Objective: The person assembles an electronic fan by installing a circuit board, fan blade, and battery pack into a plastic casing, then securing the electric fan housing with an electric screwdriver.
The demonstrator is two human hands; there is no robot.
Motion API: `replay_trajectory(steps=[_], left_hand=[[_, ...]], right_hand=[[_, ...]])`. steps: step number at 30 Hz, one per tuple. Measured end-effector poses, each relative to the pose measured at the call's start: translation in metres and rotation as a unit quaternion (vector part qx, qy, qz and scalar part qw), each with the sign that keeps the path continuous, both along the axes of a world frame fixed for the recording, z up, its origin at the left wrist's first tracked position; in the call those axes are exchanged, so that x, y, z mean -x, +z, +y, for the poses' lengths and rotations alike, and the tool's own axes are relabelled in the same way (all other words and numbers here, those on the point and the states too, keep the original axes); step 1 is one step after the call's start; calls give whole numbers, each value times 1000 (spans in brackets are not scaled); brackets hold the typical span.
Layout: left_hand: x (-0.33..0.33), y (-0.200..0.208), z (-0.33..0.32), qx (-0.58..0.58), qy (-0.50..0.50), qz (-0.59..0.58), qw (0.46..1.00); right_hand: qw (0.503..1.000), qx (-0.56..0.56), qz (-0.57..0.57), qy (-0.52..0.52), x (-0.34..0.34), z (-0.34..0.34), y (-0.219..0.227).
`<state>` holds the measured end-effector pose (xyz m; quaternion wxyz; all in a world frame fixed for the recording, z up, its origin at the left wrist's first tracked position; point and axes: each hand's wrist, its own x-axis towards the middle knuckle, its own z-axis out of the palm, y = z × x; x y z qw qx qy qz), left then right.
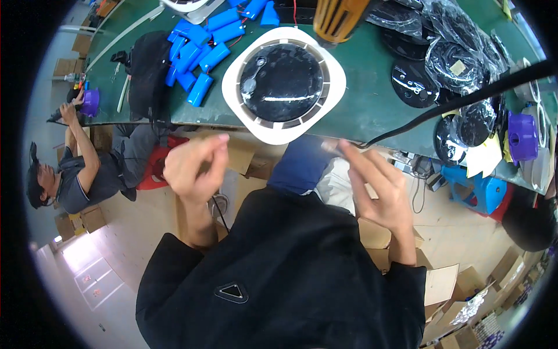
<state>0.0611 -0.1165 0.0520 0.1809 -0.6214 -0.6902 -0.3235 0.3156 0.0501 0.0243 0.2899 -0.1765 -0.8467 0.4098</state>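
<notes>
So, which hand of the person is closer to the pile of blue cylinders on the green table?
Left. The left hand is raised below the blue cylinders, just off the table edge. The right hand is on the other side of the white round housing, further away.

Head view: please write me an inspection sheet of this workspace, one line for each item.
Surface: green table, crowded.
Job's things: white square housing with a glossy black round centre, lying flat near the table edge.
Clutter: blue cylinder packs; black discs in clear bags; purple cup; yellow tool.
Hands: left hand and right hand raised before the table, fingers curled; whether they hold something cannot be told.
Cables: black cable across the right side.
Surroundings: cardboard boxes on the floor; blue stool; a seated person at left.
</notes>
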Motion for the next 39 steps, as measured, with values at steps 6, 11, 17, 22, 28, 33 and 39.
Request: replay_trajectory(steps=[6,11,17,22,28,33,39], left_hand=[[-12,-3,69,92,-6,-100,991],[-4,-1,100,189,-107,36,975],[52,3,129,204,-312,16,928],[42,-3,145,192,-298,41,934],[41,0,151,182,-336,90,920],[38,2,157,195,-360,48,911],[37,4,158,206,-381,11,901]], right_hand=[[998,1,-61,-22,5,22,26],[985,-71,-155,-13,15,31,55],[972,-132,-196,16,16,47,65],[947,-202,-249,31,18,56,72],[952,-228,-203,3,18,43,35],[956,-237,-173,12,27,53,33],[965,-142,-221,-22,-1,42,43]])
